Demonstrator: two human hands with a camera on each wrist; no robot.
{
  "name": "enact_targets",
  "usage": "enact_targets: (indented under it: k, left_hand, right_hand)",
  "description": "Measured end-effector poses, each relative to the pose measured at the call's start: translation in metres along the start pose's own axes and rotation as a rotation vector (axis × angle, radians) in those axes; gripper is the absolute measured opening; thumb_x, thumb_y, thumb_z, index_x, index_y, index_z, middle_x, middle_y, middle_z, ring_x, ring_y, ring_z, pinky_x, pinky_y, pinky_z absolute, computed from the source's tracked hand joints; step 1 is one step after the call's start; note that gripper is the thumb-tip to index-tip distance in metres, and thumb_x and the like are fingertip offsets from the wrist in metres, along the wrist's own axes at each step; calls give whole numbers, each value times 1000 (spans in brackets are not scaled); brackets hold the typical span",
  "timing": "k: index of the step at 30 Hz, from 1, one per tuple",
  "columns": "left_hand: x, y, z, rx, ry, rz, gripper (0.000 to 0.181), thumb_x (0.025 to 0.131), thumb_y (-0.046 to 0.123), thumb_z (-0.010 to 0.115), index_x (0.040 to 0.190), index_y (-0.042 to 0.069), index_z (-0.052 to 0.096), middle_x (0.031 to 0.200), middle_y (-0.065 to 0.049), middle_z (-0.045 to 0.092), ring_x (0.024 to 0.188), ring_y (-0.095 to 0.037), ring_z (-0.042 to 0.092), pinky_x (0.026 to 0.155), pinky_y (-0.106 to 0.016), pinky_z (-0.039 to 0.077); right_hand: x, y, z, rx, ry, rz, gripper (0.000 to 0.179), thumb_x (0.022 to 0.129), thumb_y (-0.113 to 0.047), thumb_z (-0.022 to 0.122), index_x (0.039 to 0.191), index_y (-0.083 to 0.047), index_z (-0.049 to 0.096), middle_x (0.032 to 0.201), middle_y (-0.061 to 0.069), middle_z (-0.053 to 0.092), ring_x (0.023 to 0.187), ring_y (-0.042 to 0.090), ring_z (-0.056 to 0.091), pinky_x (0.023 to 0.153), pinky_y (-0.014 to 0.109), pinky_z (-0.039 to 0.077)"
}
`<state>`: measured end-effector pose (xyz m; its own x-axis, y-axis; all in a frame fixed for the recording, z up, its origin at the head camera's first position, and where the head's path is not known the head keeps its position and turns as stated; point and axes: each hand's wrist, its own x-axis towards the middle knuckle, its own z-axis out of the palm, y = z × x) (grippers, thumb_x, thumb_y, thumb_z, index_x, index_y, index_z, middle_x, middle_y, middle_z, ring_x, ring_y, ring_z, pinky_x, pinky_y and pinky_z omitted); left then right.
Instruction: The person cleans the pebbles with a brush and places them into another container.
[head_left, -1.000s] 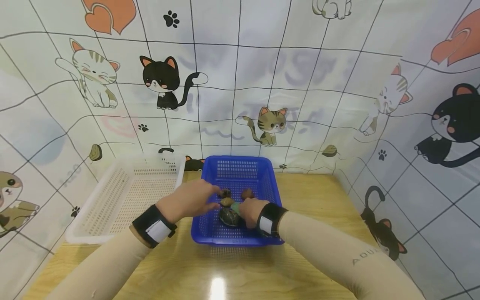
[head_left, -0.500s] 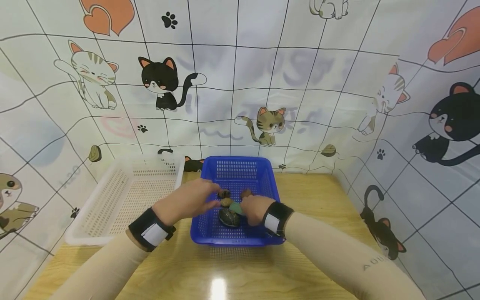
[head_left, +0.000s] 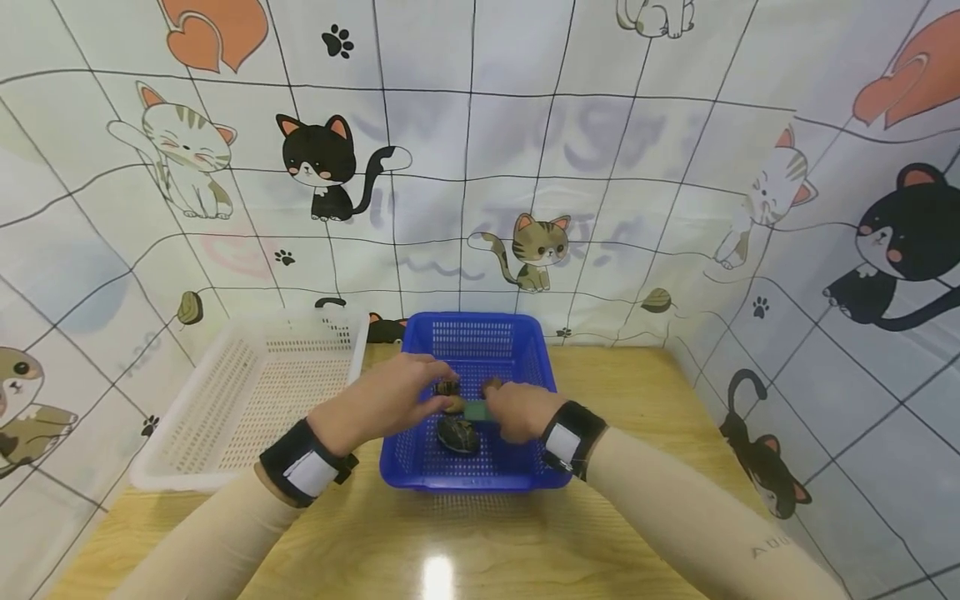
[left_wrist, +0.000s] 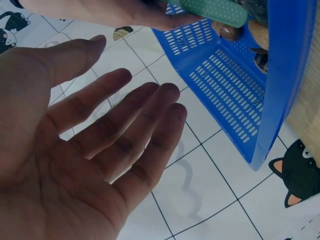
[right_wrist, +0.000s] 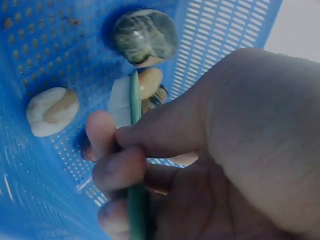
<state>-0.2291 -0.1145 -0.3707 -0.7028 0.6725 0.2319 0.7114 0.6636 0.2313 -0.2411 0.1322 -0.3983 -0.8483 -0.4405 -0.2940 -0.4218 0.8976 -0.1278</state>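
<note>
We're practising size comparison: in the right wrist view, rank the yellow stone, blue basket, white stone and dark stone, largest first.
1. Blue basket
2. Dark stone
3. White stone
4. Yellow stone, as far as it shows

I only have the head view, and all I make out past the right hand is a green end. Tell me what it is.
Observer: A brush; the right wrist view shows white bristles on the side away from you.
Operator: Report any stone I can't see in the blue basket.
Observer: A white stone with a brown patch lies in there, in the right wrist view.
Operator: I get only the back of the left hand. Check whether its palm holds anything.
Observer: Nothing; the left wrist view shows the palm bare.
</note>
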Motion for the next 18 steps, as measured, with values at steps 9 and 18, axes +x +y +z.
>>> enact_targets:
  k: [9,18]
  left_hand:
    - [2,3,-2,-25,46,2,30,110,27,85,134,10,84,126,-6,87,110,-20,83,92,-38,74]
    - [5,5,8,-21,75,-18,32,109,33,87,134,13,85,118,-1,87,101,-14,82,86,-33,72]
  right_hand:
    - [-6,17,-11,191,69,-37,57,101,-3,80,155,-1,65,114,12,78,91,23,71,78,39,66]
    - [-20,35,-5,312,195,-70,44,113,-7,72,155,1,66,121,14,80,87,16,69,72,29,62]
